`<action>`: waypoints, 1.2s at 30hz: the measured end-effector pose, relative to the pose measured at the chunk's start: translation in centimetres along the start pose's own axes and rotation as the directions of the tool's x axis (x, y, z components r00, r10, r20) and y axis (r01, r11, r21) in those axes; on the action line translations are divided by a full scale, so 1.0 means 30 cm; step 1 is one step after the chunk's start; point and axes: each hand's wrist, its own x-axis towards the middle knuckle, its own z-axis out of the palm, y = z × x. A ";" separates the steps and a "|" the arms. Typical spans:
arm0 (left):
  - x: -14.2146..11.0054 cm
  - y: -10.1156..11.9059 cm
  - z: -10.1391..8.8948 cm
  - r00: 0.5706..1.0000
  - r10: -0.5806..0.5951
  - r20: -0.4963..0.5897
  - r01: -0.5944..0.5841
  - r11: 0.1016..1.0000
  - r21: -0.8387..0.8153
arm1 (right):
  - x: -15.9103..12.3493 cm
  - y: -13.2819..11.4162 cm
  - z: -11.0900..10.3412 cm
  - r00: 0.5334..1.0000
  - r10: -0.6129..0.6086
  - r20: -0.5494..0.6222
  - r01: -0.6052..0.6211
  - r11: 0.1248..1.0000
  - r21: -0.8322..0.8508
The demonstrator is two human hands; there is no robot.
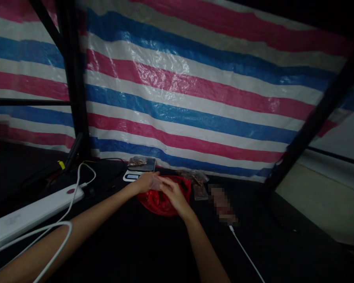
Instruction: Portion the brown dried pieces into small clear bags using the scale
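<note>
My left hand (147, 182) and my right hand (174, 193) meet above a red plastic bag (162, 205), which lies crumpled and spread on the dark table. Between my fingers is a small clear plastic bag (156, 184), gripped from both sides; its contents are hard to make out. Just behind my left hand is a small scale (129, 177) with a lit display. A clear packet of brown bits (137, 161) rests on the scale's platform. To the right of the red bag, several filled clear packets (199, 182) lie in a loose heap.
A long white device (37, 212) with a white cable (69, 208) lies at the left. On the right is a blurred-out object (223, 204) with a white cord (246, 253). A striped plastic sheet (179, 90) hangs behind, between dark frame posts (73, 78).
</note>
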 end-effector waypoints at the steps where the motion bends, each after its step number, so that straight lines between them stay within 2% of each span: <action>1: -0.015 -0.025 0.000 0.997 -0.076 0.000 0.076 0.997 -0.011 | -0.003 0.007 0.001 1.000 -0.003 0.002 0.003 0.994 -0.108; 3: -0.042 -0.062 0.004 0.978 -0.206 0.016 0.206 0.977 -0.056 | -0.011 0.026 -0.004 1.000 0.001 -0.024 -0.009 0.950 -0.313; 6: -0.060 -0.090 0.020 0.963 -0.270 -0.001 0.262 0.937 -0.233 | -0.025 0.059 -0.016 0.995 0.027 -0.093 -0.069 0.870 -0.487; 11: -0.060 -0.097 0.048 0.947 -0.316 -0.061 0.252 0.846 -0.469 | -0.032 0.084 -0.031 0.979 0.019 -0.201 -0.135 0.800 -0.585; 13: -0.066 -0.087 0.062 0.923 -0.376 -0.081 0.280 0.801 -0.530 | -0.032 0.091 -0.040 0.982 0.032 -0.186 -0.142 0.773 -0.618; 16: -0.086 -0.060 0.088 0.863 -0.483 -0.146 0.298 0.722 -0.625 | -0.037 0.115 -0.056 0.989 0.070 -0.132 -0.139 0.750 -0.647; 18: -0.097 -0.039 0.104 0.833 -0.523 -0.182 0.266 0.666 -0.697 | -0.041 0.139 -0.064 0.987 0.059 -0.148 -0.142 0.744 -0.653; 20: -0.103 -0.020 0.115 0.822 -0.538 -0.184 0.215 0.593 -0.776 | -0.043 0.160 -0.067 0.979 0.032 -0.202 -0.160 0.734 -0.659; 23: -0.103 0.003 0.118 0.829 -0.531 -0.172 0.134 0.489 -0.862 | -0.039 0.173 -0.068 0.975 0.019 -0.223 -0.166 0.730 -0.663; 27: -0.102 0.026 0.104 0.870 -0.461 -0.178 0.036 0.418 -0.908 | -0.026 0.176 -0.076 0.984 0.022 -0.175 -0.128 0.770 -0.625; 31: -0.105 0.037 0.087 0.876 -0.455 -0.158 0.024 0.368 -0.929 | -0.018 0.200 -0.088 0.984 0.063 -0.166 -0.141 0.849 -0.509; 36: -0.109 0.035 0.084 0.912 -0.408 -0.045 0.034 0.183 -0.983 | -0.016 0.212 -0.091 0.977 0.114 -0.180 -0.174 0.915 -0.364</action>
